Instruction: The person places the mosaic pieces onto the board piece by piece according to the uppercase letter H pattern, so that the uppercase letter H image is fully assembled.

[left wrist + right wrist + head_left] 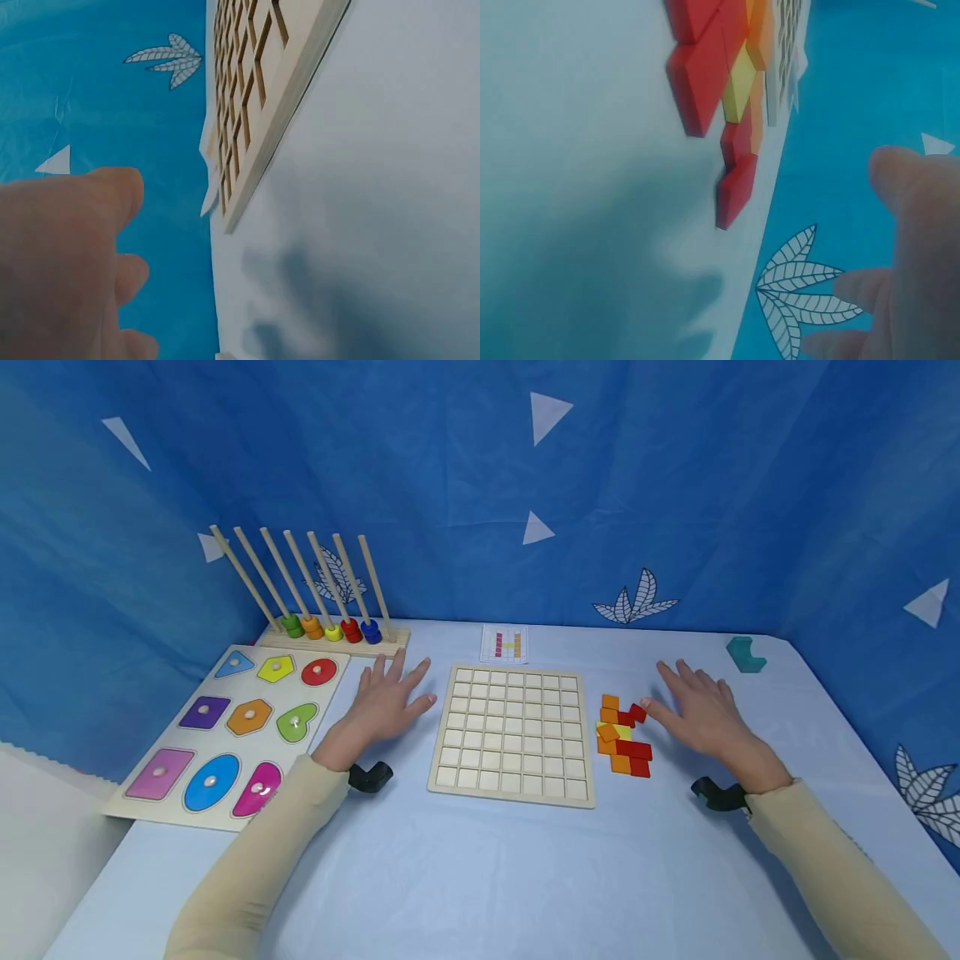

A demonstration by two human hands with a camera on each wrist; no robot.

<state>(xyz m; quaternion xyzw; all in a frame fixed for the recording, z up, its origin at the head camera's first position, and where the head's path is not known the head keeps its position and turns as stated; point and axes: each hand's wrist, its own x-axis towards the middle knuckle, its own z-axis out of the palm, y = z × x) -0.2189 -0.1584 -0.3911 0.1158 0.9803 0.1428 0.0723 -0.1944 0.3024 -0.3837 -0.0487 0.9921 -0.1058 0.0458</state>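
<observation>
A square wooden grid board (513,797) lies mid-table between my hands, its cells bare wood. To its right is a small cluster of square tiles: orange tiles (620,764), red tiles (640,767) and some yellow. My left hand (381,703) hovers left of the board with fingers spread, holding nothing. On the other side my right hand (701,714) is over the table, fingers extended, its thumb near the red tiles in the head view. A pattern card (504,644) with coloured squares lies behind the board. In the right wrist view, red tiles (699,82) lie flat on the cloth.
A shape puzzle board (258,691) with knobbed pieces is at the left. Behind it stands a wooden rack (330,643) with upright pegs and coloured rings. A teal piece (744,655) lies at the back right. Blue curtain (450,485) hangs behind the table.
</observation>
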